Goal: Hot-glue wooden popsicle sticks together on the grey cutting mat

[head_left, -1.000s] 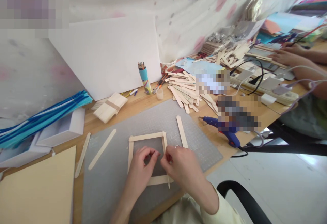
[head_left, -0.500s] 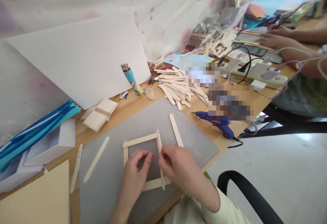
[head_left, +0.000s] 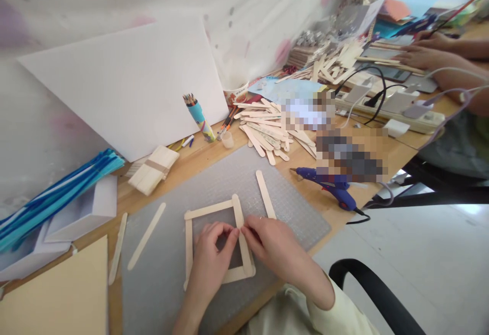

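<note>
Craft sticks form a square frame (head_left: 212,207) lying on a grey cutting mat (head_left: 153,304). Its right side is a craft stick (head_left: 246,253) that lies flat, with its ends over the top and bottom sticks. My left hand (head_left: 216,253) reaches over the inside of the frame, thumb and fingertips pinched at the middle of that stick. From the other side my right hand (head_left: 273,246) pinches the same stick's outer edge, fingers closed. My left hand covers part of the frame's lower left. One loose stick (head_left: 265,192) rests beyond my right hand, another (head_left: 147,235) on the mat's left.
A blue glue gun (head_left: 324,182) lies right of the mat, its cord trailing off. Behind are a heap of craft sticks (head_left: 263,129), a pencil tube (head_left: 200,121) and a small cup (head_left: 227,140). Another person's hands (head_left: 424,55) work at far right, beyond a power strip (head_left: 416,116).
The right-side stick has turned from standing on edge to lying flat on the frame. My left hand has moved right onto it, and the fingertips of both hands have come together there.
</note>
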Motion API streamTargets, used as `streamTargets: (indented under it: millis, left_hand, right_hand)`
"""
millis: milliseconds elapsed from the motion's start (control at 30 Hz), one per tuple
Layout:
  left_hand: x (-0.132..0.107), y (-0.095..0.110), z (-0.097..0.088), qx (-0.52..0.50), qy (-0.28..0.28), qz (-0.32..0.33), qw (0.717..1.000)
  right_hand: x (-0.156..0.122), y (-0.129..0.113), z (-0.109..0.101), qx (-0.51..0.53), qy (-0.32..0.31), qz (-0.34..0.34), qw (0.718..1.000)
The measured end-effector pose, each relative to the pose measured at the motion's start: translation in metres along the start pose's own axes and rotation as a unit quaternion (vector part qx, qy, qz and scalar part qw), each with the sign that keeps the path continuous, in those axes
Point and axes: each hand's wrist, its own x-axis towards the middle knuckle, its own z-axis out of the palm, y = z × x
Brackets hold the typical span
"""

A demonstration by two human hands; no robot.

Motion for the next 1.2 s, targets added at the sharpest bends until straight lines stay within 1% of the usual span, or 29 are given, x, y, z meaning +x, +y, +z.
streamTargets:
  millis: [133,300,533,633,700,733,767,800,833,867,900,933,967,1000,1033,1067,1100,1200]
  left_hand:
    - [0.000,-0.001,-0.001,0.014,0.000,-0.003,1.000]
    - [0.001,-0.004,-0.003,0.027,-0.010,-0.001,1.000]
    - [-0.003,-0.005,-0.004,0.009,-0.017,-0.018,1.000]
    - [-0.004,-0.005,-0.005,0.017,-0.028,-0.013,0.999]
    - [-0.003,-0.004,-0.005,0.032,-0.030,0.000,0.999]
    - [-0.003,-0.003,-0.005,0.038,-0.031,0.004,0.999]
    - [-0.002,-0.003,-0.005,0.042,-0.033,0.006,0.999]
    - [-0.001,-0.002,-0.005,0.045,-0.033,0.006,0.998]
    - [0.000,-0.001,-0.005,0.047,-0.032,0.006,0.998]
    - [0.000,0.000,-0.005,0.049,-0.034,0.004,0.998]
    - [0.001,0.001,-0.006,0.050,-0.036,-0.001,0.998]
    - [0.001,0.002,-0.006,0.051,-0.038,-0.007,0.998]
    - [0.001,0.004,-0.007,0.050,-0.041,-0.013,0.998]
    - [0.002,0.005,-0.008,0.047,-0.043,-0.020,0.998]
    - [0.002,0.006,-0.008,0.042,-0.046,-0.025,0.998]
    - [0.003,0.006,-0.009,0.037,-0.045,-0.029,0.998]
    - [0.004,0.007,-0.009,0.032,-0.044,-0.032,0.998]
    - [0.007,0.008,-0.008,0.025,-0.036,-0.035,0.998]
  right_hand:
    - [0.002,-0.001,0.001,-0.002,-0.005,0.023,1.000]
    - [-0.002,-0.001,0.006,0.012,0.004,0.037,0.999]
    - [-0.008,0.004,0.013,0.052,0.046,0.004,0.998]
    - [-0.007,0.006,0.015,0.051,0.041,-0.012,0.998]
    - [-0.009,0.008,0.013,0.055,0.036,-0.011,0.998]
    - [-0.012,0.010,0.010,0.062,0.044,-0.007,0.997]
    - [-0.017,0.014,0.006,0.074,0.064,0.001,0.995]
    - [-0.022,0.018,0.000,0.089,0.105,0.013,0.990]
    - [-0.029,0.024,-0.006,0.100,0.169,0.036,0.980]
    - [-0.035,0.032,-0.013,0.104,0.250,0.070,0.960]
    - [-0.042,0.042,-0.020,0.097,0.341,0.113,0.928]
    - [-0.047,0.052,-0.027,0.078,0.425,0.163,0.887]
    - [-0.051,0.063,-0.034,0.060,0.483,0.208,0.849]
    - [-0.054,0.075,-0.039,0.046,0.517,0.238,0.821]
    - [-0.055,0.086,-0.044,0.038,0.531,0.254,0.808]
    - [-0.054,0.096,-0.047,0.035,0.531,0.254,0.808]
    - [-0.051,0.105,-0.049,0.029,0.522,0.241,0.818]
    - [-0.038,0.118,-0.053,-0.019,0.459,0.175,0.871]
